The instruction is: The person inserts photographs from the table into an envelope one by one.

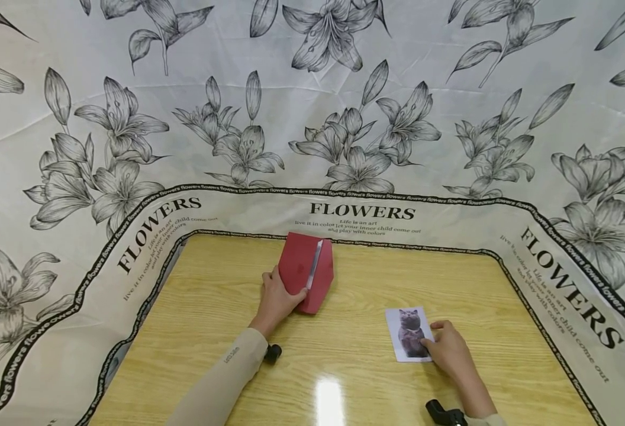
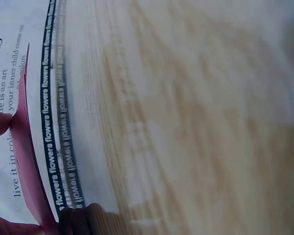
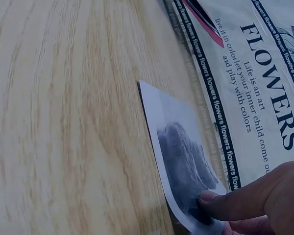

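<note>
My left hand (image 1: 280, 300) grips a red envelope (image 1: 297, 263) by its lower end, thumb on the near face and fingers at the left edge. The envelope is tilted up off the table, its flap folded out to the right and a pale strip showing along the opening. In the left wrist view the envelope (image 2: 29, 156) is seen edge-on. To the right, my right hand (image 1: 451, 349) pinches the lower right edge of a white card printed with a grey cat (image 1: 411, 334). The thumb lies on the picture; in the right wrist view the card (image 3: 179, 147) bends slightly.
A wood-grain table (image 1: 211, 367) lies beneath both hands. Behind and along its sides hangs a pale cloth (image 1: 227, 219) with printed flowers and the word FLOWERS. Black wrist cameras, including the left one (image 1: 273, 354), sit at both wrists. Light glares on the near tabletop.
</note>
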A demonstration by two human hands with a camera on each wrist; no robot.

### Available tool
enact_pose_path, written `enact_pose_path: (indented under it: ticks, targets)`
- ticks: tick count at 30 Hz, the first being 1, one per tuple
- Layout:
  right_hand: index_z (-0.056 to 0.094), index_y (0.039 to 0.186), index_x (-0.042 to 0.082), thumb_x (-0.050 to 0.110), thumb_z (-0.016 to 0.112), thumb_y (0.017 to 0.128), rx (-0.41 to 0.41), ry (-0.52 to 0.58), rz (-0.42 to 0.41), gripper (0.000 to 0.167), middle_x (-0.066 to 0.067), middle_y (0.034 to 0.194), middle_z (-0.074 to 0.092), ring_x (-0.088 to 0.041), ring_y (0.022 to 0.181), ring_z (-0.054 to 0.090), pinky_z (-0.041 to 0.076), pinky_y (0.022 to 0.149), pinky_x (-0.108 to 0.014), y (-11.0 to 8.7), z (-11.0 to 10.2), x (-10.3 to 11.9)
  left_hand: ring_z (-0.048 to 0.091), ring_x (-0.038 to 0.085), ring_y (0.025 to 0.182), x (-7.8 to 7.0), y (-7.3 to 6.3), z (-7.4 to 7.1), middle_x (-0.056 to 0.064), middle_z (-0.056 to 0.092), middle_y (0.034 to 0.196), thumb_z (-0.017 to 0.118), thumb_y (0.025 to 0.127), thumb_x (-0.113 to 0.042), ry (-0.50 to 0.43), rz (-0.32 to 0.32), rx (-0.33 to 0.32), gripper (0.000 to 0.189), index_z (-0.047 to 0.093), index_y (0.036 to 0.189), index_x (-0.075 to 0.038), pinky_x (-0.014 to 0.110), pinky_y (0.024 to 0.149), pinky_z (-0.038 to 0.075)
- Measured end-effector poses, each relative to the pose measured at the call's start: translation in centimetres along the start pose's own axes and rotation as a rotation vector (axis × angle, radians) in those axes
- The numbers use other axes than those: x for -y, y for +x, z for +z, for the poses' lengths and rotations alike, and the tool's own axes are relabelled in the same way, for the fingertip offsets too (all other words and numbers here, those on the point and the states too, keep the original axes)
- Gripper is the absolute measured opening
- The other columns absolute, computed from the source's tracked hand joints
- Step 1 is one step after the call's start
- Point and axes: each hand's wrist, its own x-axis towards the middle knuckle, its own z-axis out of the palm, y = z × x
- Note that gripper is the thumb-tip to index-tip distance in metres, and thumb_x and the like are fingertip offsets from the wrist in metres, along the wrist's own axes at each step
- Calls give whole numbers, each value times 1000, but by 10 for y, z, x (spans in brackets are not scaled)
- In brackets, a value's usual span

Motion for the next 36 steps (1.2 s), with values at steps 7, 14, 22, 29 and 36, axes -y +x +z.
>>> enact_pose_path:
  ticks: [7,14,22,29,36]
  targets:
    - [69,114,-13,9,77,95,-32,106,-48,30,-15,93,73,-27,86,68,52,76,-37,8,5,12,52,39,114,1,0,0,24,43,135,87,86,-46,10,8,-9,105,33,163,1,53,101,52]
    - [72,117,-3,18,78,98,-13,190,-49,29,-7,88,75,-18,77,64,48,67,-34,17,8,33,52,39,115,-1,0,-1,25,43,136,86,87,-46,11,8,-14,103,34,162,2,53,102,52]
    - [72,122,-1,21,79,100,-98,332,-66,32,-5,79,76,-23,67,66,44,54,-29,36,16,58,52,39,115,-2,0,0,24,43,135,86,86,-45,8,1,-18,104,33,162,1,53,102,52]
    - [73,118,-2,21,80,99,-173,424,-140,31,-6,79,77,-26,69,68,43,56,-26,55,30,79,52,37,115,-1,1,1,24,43,136,86,86,-45,12,-4,-12,104,33,162,1,53,102,52]
    - [73,114,-5,14,83,96,-180,499,-184,28,-10,79,78,-7,62,63,44,58,-21,69,41,101,53,38,114,-1,1,0,26,42,137,86,87,-44,3,19,-14,102,33,161,2,52,101,53]
